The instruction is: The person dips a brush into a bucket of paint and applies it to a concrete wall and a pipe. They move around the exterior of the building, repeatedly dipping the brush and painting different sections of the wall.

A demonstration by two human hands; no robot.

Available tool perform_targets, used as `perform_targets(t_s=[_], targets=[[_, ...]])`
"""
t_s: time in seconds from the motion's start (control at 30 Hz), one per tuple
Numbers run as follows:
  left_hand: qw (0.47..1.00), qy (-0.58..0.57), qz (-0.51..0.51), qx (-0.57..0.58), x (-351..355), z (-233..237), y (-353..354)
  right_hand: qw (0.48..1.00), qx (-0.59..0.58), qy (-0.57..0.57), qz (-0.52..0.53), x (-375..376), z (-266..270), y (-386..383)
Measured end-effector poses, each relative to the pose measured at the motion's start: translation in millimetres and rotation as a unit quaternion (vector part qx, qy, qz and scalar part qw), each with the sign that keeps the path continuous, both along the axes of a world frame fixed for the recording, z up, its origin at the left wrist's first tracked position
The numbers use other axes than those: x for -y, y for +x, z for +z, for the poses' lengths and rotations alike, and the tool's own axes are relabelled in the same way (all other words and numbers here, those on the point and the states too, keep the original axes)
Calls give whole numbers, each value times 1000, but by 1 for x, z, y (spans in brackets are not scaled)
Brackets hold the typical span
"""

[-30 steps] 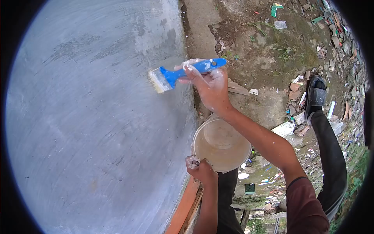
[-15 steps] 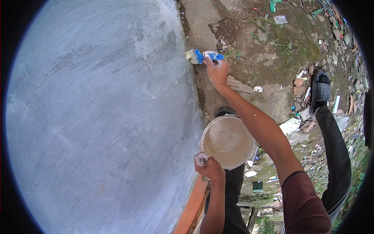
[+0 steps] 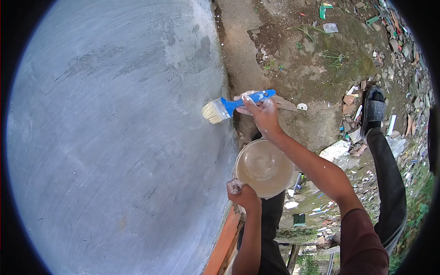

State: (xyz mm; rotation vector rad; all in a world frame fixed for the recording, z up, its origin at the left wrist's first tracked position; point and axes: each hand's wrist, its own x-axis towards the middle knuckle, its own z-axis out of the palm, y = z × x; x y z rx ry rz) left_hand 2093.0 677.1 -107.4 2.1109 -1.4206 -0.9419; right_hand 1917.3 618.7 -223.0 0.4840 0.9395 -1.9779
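My right hand (image 3: 262, 110) is closed around the blue handle of a paintbrush (image 3: 223, 109), fingers smeared white. The brush's pale bristles overlap the lower edge of a grey-blue plastered wall (image 3: 123, 137). Lower down, my left hand (image 3: 243, 192) grips the rim of a round whitish bucket (image 3: 270, 185), also with white smears on its fingers. Inside the bucket a cloudy, pale beige coating shows. My right forearm passes over the bucket's right side.
Bare ground (image 3: 307, 59) runs along the wall's base, with a flat piece of wood (image 3: 286, 104) on it. Rubble and litter (image 3: 337, 149) lie to the right, near my sandalled foot (image 3: 375, 107). An orange strip (image 3: 224, 240) borders the wall below.
My right hand has moved down and slightly right in view, while the brush has swung from beside the wall's edge to over the wall. The left hand and bucket have barely shifted.
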Motion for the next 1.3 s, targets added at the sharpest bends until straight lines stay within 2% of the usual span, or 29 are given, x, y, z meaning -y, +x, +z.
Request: perform_targets(t_s=[0.1,0.2,0.27,0.37,0.43,0.5,0.53,0.6,0.73,0.8,0.83,0.87,0.9,0.93,0.97,1.0,1.03,1.1,1.13,1.17,1.23,1.3], targets=[[1000,-9,10,-14,1,-5,7,995,-33,88,-18,23,-79,18],[1000,-5,20,-5,3,-1,2,985,-55,157,-51,35,-107,14],[1000,-4,18,-3,3,-3,3,976,-80,184,-90,43,-104,10],[1000,2,17,-8,1,-3,4,977,-49,204,-29,52,-72,9],[1000,6,21,-16,2,-4,-1,977,-56,199,-47,53,-37,8],[1000,9,19,-13,2,-1,-10,993,-45,78,-72,36,17,-6],[999,13,24,-15,0,0,-13,993,-48,82,-66,23,40,-12],[999,-13,13,-38,1,0,-20,998,5,14,-60,-1,83,-29],[998,13,33,-51,-6,21,-50,999,-24,20,-17,-67,142,-67],[996,5,58,-71,-14,27,-62,995,-30,58,77,-105,162,-86],[994,-7,78,-80,-18,36,-76,995,-40,55,79,-121,175,-100],[993,33,79,-77,-21,50,-89,955,-113,139,235,-134,189,-115],[993,27,77,-88,-27,63,-110,881,-182,218,379,-146,202,-128],[993,-15,65,-96,-33,76,-136,882,-195,215,371,-156,210,-136],[992,-59,53,-101,-39,93,-160,846,-327,224,358,-166,213,-137],[987,-53,70,-136,-48,113,-182,793,-453,231,335,-173,216,-140],[985,-62,66,-147,-56,130,-203,792,-464,227,326,-178,223,-147],[989,-75,38,-124,-76,160,-237,713,-476,293,424,-190,235,-163],[988,-107,-5,-108,-85,166,-246,740,-457,247,428,-194,240,-175],[987,-117,-5,-113,-93,173,-250,739,-465,242,423,-202,248,-185],[985,-112,-111,-66,-95,201,-274,741,-495,225,394,-208,267,-200],[984,-119,-75,-109,-105,221,-294,745,-488,229,393,-211,280,-216]])
